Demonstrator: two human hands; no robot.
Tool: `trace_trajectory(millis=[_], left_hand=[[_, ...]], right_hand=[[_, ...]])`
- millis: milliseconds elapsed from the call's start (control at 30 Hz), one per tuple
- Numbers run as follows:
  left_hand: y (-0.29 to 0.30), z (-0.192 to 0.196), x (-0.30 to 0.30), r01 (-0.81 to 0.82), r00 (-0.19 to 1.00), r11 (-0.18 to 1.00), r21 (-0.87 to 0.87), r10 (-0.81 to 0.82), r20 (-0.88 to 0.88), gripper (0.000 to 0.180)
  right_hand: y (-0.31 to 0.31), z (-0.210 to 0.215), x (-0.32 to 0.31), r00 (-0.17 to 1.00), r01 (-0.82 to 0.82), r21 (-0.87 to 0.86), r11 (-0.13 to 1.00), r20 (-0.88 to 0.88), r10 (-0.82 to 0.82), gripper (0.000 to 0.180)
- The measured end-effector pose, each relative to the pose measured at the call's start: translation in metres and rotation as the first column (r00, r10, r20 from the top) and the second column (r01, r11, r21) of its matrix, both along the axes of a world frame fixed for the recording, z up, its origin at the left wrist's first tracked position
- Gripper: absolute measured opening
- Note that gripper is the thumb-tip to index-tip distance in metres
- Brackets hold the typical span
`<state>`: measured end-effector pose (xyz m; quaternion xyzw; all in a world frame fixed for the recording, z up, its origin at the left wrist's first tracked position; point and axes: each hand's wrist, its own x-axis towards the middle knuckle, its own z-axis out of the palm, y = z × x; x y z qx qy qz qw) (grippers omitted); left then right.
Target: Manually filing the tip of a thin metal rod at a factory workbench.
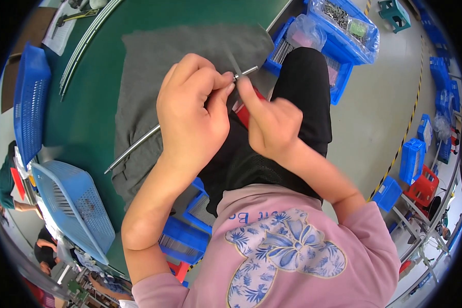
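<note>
My left hand (pixel 192 110) is closed around a long thin metal rod (pixel 133 148). The rod runs from the lower left over a grey cloth (pixel 154 66) up past my fingers to its tip near the top centre. My right hand (pixel 271 123) pinches the rod close to that tip, thumb and forefinger touching it. Both hands meet above my lap, just off the edge of the green table (pixel 92 102). What sits under my right palm is hidden, apart from a bit of a red object (pixel 241 114).
Light blue mesh baskets stand at the left (pixel 28 97) and lower left (pixel 74 205). Blue bins with bagged metal parts (pixel 344 28) lie on the floor at the top right, more blue crates (pixel 410 159) at the right. Other people work at the far left edge.
</note>
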<state>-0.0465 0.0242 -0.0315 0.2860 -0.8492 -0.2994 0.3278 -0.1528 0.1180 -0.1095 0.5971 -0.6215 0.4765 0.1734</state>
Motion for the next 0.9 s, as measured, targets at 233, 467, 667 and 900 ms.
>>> trace_trajectory(millis=[233,467,667,900], left_hand=[[0.001,-0.001,0.001,0.008,1.000,1.000,-0.019,-0.009,-0.015,0.012],[0.000,-0.004,0.001,0.004,1.000,1.000,0.011,-0.004,-0.031,0.012],[-0.003,0.000,0.002,0.028,0.999,0.999,-0.036,-0.029,-0.031,0.014],[-0.003,0.000,0.003,0.027,0.999,0.999,-0.026,-0.027,-0.023,0.014]], right_hand=[[0.015,-0.006,0.000,0.997,-0.050,0.062,0.997,0.054,0.047,0.052],[0.022,-0.006,0.002,0.992,-0.074,0.135,0.988,0.111,0.059,0.052],[-0.002,-0.003,0.006,1.000,0.015,-0.010,1.000,0.024,-0.015,0.053],[-0.009,-0.010,0.002,0.998,-0.053,-0.048,0.997,0.023,0.054,0.055]])
